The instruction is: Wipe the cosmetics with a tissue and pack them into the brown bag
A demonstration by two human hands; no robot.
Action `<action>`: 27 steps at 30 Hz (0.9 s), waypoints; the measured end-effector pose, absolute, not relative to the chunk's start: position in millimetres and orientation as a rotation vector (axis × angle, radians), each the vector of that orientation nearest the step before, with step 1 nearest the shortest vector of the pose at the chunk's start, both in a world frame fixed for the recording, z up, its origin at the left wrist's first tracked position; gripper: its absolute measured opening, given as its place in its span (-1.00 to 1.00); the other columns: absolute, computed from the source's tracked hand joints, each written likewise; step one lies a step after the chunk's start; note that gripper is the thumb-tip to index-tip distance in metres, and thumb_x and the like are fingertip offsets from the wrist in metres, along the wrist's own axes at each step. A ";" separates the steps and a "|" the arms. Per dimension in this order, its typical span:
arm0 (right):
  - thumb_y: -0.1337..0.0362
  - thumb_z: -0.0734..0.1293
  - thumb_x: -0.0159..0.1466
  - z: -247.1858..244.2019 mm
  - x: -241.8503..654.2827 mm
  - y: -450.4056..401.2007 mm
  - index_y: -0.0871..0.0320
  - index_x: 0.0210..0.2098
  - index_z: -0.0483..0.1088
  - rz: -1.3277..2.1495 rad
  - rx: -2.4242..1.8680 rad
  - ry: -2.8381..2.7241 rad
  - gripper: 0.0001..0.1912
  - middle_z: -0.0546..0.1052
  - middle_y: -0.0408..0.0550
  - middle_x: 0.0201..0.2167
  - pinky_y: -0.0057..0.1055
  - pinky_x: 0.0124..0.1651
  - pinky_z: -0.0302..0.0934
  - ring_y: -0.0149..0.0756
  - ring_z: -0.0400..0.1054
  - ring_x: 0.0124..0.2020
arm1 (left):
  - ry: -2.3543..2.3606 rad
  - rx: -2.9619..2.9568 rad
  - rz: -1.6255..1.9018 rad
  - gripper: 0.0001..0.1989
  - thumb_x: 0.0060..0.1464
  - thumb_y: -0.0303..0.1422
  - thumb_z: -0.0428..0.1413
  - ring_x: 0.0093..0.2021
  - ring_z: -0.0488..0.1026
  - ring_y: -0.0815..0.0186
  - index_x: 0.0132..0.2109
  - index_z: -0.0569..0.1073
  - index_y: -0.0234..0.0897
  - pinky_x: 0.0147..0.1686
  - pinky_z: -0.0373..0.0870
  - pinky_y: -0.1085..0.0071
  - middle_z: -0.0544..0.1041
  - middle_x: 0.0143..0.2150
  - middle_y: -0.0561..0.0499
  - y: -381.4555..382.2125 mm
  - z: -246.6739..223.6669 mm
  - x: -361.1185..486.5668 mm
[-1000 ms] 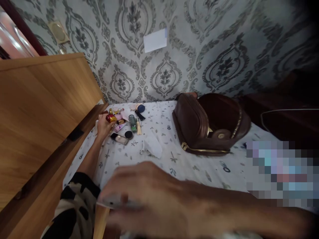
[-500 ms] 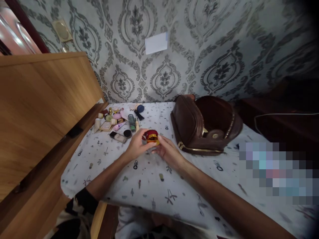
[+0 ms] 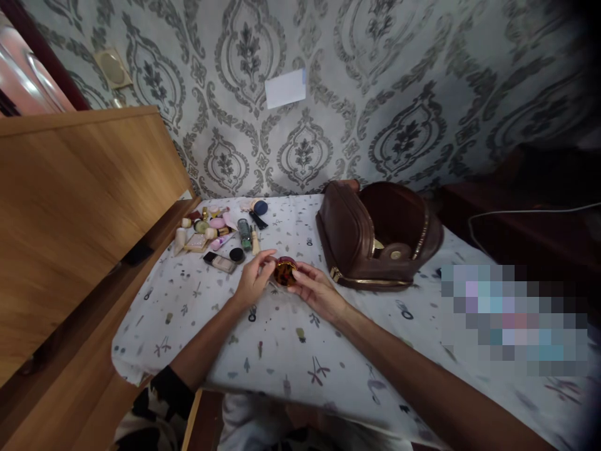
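Red-and-gold round container [image 3: 285, 272] is held over the printed cloth [image 3: 286, 351] near the centre of the frame, its right rim pinched by the right hand [image 3: 322, 293]. The left hand [image 3: 253, 280] is at its left rim; whether it clamps, I cannot tell. Black-capped bottle [image 3: 220, 262] lies left; open brown zippered bag [image 3: 345, 228], right. Below the hands, a wide cloth stretch reaches its front edge, lower frame; wooden panel [image 3: 94, 213] rises at left.
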State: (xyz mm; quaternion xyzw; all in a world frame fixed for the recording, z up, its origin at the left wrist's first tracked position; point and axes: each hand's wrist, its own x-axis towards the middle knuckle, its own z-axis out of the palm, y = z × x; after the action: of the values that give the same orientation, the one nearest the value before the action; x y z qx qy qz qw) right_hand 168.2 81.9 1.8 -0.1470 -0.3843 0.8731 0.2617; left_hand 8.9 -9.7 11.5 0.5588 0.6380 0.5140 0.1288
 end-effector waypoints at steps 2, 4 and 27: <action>0.26 0.59 0.00 0.4 168.4 83.3 0.12 -0.24 0.55 2.348 -0.408 -1.008 -0.67 0.61 -0.13 -0.20 -0.56 -0.29 0.45 -0.39 0.51 -0.25 | 1.914 1.654 1.537 -0.65 0.32 -0.18 -0.10 -0.10 0.50 0.23 0.05 0.42 -0.27 -0.06 0.38 0.32 0.57 -0.13 -0.08 -10.2 12.5 1.4; 0.28 0.58 0.01 -1.8 168.6 85.9 0.12 -0.24 0.54 2.342 -0.429 -0.969 -0.68 0.61 -0.13 -0.20 -0.57 -0.28 0.44 -0.39 0.52 -0.23 | 1.987 1.784 1.471 -0.67 0.33 -0.21 -0.10 -0.09 0.48 0.20 0.01 0.44 -0.28 -0.07 0.37 0.29 0.56 -0.12 -0.12 -11.4 13.5 -5.7; 0.26 0.46 0.05 -22.5 162.9 87.1 0.11 -0.04 0.36 1.565 -0.577 -1.647 -0.53 0.52 -0.07 -0.19 -0.31 -0.10 0.36 -0.25 0.44 -0.20 | 1.790 1.778 1.558 -0.92 0.24 -0.34 -0.01 -0.02 0.38 0.23 -0.23 0.33 -0.23 0.00 0.27 0.34 0.43 -0.08 -0.05 -16.0 17.2 13.2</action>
State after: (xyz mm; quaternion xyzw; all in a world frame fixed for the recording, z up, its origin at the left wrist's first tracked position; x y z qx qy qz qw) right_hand 162.9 87.1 -22.5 -0.2268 -0.6475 0.6153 0.3881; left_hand 13.2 -16.0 17.2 0.5973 0.6013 0.5234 0.0882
